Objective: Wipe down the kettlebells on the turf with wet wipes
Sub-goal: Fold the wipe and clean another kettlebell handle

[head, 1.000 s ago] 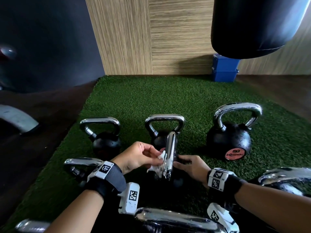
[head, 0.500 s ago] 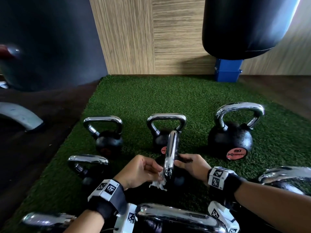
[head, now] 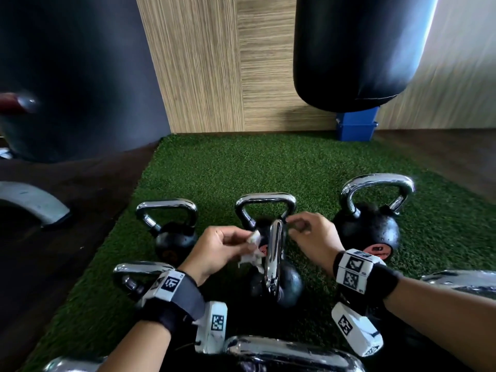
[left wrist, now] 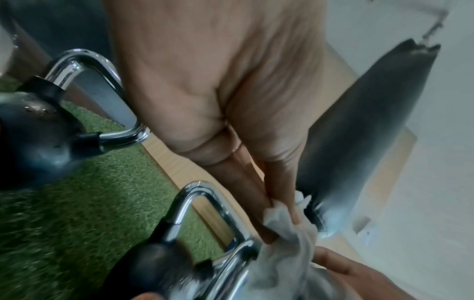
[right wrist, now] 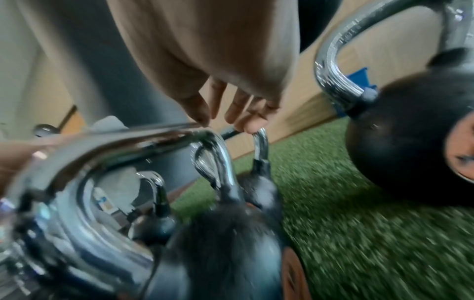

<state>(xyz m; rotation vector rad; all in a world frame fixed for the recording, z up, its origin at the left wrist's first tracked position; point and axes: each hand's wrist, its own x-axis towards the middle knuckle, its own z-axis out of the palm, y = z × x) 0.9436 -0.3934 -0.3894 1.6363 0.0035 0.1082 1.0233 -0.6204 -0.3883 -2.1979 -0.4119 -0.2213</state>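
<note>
Centre frame, my left hand (head: pixel 220 248) pinches a crumpled white wet wipe (head: pixel 252 251) against the black kettlebell (head: pixel 276 275) with its edge-on chrome handle; my right hand (head: pixel 311 237) hovers loosely curled, holding nothing.

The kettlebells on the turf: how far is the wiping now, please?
In hand: the left hand pinches a wet wipe against the chrome handle of the near middle kettlebell, and the right hand is at the handle's top. Possibly done: the big kettlebell shows droplets, though that is a guess. Left: the pictures do not show which others are wiped.
</note>
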